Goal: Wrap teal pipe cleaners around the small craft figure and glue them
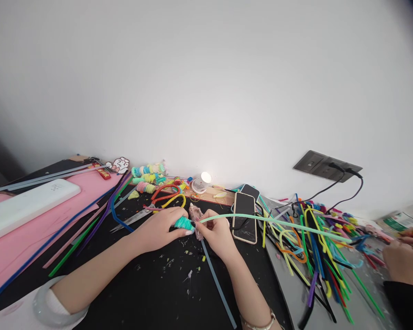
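Note:
My left hand (160, 229) is closed around a small turquoise fuzzy wound bundle (184, 223), its tapered end pointing right. With a pinch of thumb and fingers, my right hand (220, 233) grips one end of a long pale green pipe cleaner (278, 221), which arcs away to the right. The two hands nearly meet at the bundle's tip, where a small dark bit shows. Behind them lies a crumpled pinkish piece (195, 211). A grey-blue rod (218, 284) runs from there toward me. Scissors (134, 218) lie left of my left hand.
Beyond the hands stand a white paper cup (202, 182) and fuzzy coiled pieces (147, 172). A phone (244, 217) lies to the right, before a heap of pipe cleaners (316, 256). Another person's hand (404, 259) is at far right. Cables hang from a wall socket (326, 166).

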Demonstrator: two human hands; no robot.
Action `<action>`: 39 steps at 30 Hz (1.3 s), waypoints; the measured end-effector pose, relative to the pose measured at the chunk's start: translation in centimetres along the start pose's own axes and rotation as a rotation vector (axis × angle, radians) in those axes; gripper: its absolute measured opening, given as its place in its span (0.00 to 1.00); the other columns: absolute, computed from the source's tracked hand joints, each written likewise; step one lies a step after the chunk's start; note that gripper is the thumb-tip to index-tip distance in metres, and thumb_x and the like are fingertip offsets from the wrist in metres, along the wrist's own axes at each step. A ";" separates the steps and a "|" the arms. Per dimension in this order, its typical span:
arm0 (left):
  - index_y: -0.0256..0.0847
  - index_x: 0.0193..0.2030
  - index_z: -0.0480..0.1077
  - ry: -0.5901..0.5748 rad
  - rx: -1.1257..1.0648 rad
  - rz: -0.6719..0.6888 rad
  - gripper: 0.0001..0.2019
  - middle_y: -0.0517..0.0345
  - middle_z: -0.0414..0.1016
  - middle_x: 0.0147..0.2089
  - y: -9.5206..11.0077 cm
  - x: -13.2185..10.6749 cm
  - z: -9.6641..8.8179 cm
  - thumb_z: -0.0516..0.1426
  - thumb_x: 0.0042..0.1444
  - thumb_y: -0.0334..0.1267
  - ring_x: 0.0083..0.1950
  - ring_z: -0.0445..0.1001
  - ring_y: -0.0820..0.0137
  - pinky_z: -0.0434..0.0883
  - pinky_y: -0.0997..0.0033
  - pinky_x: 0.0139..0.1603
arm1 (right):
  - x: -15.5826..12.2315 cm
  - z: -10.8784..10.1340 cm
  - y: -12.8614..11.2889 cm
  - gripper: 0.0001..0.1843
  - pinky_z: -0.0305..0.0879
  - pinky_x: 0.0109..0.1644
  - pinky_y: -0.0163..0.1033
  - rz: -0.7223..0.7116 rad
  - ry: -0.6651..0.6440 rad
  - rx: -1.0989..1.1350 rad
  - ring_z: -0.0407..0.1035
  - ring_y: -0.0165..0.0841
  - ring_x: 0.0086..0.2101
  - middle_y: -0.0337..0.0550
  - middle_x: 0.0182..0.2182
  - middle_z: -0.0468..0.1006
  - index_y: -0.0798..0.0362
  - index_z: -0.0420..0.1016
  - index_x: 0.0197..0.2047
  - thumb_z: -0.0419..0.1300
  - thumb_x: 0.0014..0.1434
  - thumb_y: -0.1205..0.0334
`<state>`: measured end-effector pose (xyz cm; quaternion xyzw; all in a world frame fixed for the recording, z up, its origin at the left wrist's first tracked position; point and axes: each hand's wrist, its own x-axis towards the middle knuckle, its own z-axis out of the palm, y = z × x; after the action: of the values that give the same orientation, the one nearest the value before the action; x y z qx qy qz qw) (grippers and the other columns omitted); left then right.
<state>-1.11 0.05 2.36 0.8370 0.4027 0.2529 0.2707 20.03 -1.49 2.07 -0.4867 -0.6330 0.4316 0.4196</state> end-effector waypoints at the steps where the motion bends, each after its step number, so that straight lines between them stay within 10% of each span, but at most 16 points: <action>1: 0.45 0.42 0.69 0.001 0.004 0.003 0.11 0.58 0.78 0.43 0.0 0.0 0.0 0.57 0.65 0.50 0.44 0.75 0.61 0.67 0.66 0.43 | 0.0 0.0 0.0 0.15 0.61 0.26 0.34 0.005 -0.001 0.002 0.67 0.31 0.21 0.34 0.18 0.72 0.48 0.67 0.27 0.69 0.56 0.54; 39: 0.44 0.42 0.68 -0.034 0.022 -0.042 0.12 0.59 0.76 0.42 0.0 0.1 0.1 0.58 0.65 0.50 0.43 0.74 0.61 0.65 0.66 0.43 | -0.1 -0.3 -0.5 0.11 0.56 0.26 0.33 -0.038 -0.006 -0.115 0.64 0.30 0.21 0.32 0.18 0.69 0.49 0.65 0.27 0.63 0.56 0.59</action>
<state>-1.01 0.11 2.30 0.8356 0.4182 0.2283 0.2735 20.24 -1.57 2.59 -0.4968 -0.6671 0.3879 0.3970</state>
